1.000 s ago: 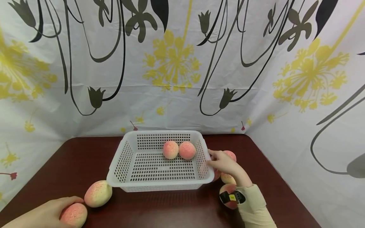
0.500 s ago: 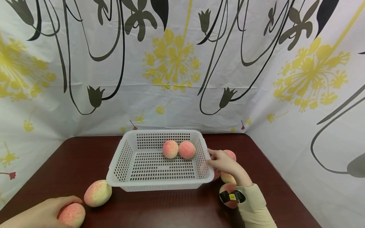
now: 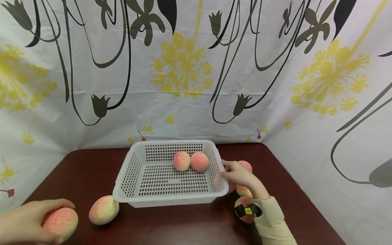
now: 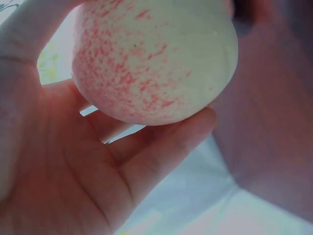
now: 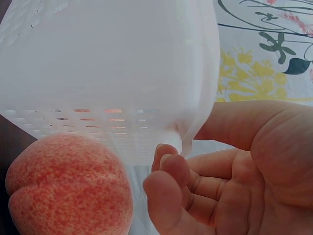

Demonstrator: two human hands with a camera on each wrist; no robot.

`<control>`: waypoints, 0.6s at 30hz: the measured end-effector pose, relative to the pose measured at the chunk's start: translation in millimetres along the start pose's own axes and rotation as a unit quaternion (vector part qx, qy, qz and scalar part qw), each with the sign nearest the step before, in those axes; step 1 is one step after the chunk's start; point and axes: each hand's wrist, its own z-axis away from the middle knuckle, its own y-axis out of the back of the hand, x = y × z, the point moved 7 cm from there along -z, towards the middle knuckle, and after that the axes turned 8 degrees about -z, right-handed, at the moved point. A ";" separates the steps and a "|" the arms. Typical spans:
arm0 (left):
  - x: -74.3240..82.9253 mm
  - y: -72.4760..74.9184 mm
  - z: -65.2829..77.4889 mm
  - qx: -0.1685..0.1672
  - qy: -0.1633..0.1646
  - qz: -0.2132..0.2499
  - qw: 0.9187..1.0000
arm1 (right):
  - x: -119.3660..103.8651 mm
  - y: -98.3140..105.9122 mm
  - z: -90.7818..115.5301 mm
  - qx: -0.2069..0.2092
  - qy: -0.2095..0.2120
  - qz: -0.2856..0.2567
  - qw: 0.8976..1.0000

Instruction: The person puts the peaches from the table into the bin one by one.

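My left hand (image 3: 26, 221) grips a pink and cream peach (image 3: 62, 223) at the table's left front. In the left wrist view, thumb and fingers lie around the peach (image 4: 156, 63), and dark red-brown tabletop shows beside it. A white perforated plastic basket (image 3: 171, 198) stands mid-table with two peaches, one pink-cream (image 3: 182, 161) and one pinker (image 3: 199, 161), side by side at its right back. With thumb and fingers, my right hand (image 3: 240, 174) pinches the basket's right rim. Close up, the right wrist view has a red peach (image 5: 71, 188) under the basket wall (image 5: 107, 63).
One peach (image 3: 104, 210) lies near the basket's front left corner. Several more, among them a pink one (image 3: 246, 165) and a yellowish one (image 3: 243, 191), lie around my right hand and forearm, partly hidden. A patterned white cloth (image 3: 180, 115) hangs behind the dark table (image 3: 171, 224).
My left hand has moved left with the peach, away from the loose one by the basket. The right hand stays on the rim. The head view has shifted slightly.
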 end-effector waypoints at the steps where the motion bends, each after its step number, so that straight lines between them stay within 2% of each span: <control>1: -0.8 4.8 -0.7 -0.002 0.003 0.000 1.000 | 0.3 -0.3 0.0 -0.001 -0.002 -0.002 1.000; 5: 1.5 23.0 -3.5 0.008 0.008 -0.023 1.000 | 0.1 0.0 -0.7 -0.006 -0.003 -0.007 1.000; 6: 1.9 26.2 -5.0 0.000 0.017 -0.021 1.000 | -0.1 0.1 -1.1 -0.009 -0.002 -0.010 1.000; 9: 7.1 39.6 -9.7 0.014 0.012 -0.035 0.999 | 0.0 0.6 -1.9 -0.010 -0.002 -0.016 1.000; 12: 19.4 56.1 -15.9 0.072 -0.026 -0.050 0.996 | 0.4 0.0 -1.8 -0.010 0.000 -0.021 1.000; 14: 29.6 67.3 -18.6 0.124 -0.063 -0.067 0.988 | 1.3 -0.6 -1.4 -0.012 0.000 -0.019 1.000; 16: 38.8 75.6 -21.9 0.158 -0.090 -0.075 0.981 | 1.0 -0.8 -0.8 -0.013 0.002 -0.016 1.000; 18: 46.4 81.1 -25.5 0.178 -0.102 -0.083 0.975 | -0.1 -0.3 -0.4 -0.015 0.006 -0.013 1.000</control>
